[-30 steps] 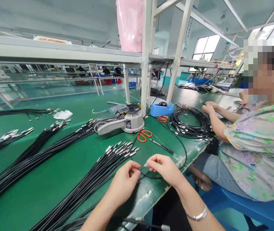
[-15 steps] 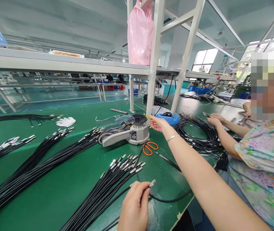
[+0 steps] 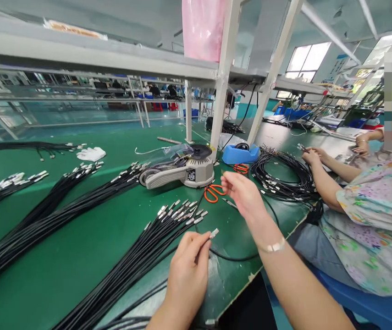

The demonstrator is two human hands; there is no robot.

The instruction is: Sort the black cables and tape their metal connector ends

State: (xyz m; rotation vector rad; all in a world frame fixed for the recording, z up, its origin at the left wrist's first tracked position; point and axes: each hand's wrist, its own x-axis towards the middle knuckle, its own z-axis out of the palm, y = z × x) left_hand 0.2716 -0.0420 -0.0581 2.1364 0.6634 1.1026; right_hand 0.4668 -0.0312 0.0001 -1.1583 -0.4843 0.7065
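Note:
My left hand pinches a black USB cable just behind its metal plug, which points up and right. Close by on its left lies a bundle of black cables with silver plugs. My right hand is closed, with a small yellowish piece of tape at its fingertips. It hovers just right of the grey tape dispenser with a round black top. Orange-handled scissors lie between that machine and my right hand.
More cable bundles and a white glove lie on the green table to the left. A blue tape holder and coiled cables sit at the right. White shelf posts rise behind. A co-worker's hands hold cable ends.
My right hand has drawn back from the tape dispenser toward me, with the yellowish piece at its fingertips. My left hand still grips the cable. The view has tilted down.

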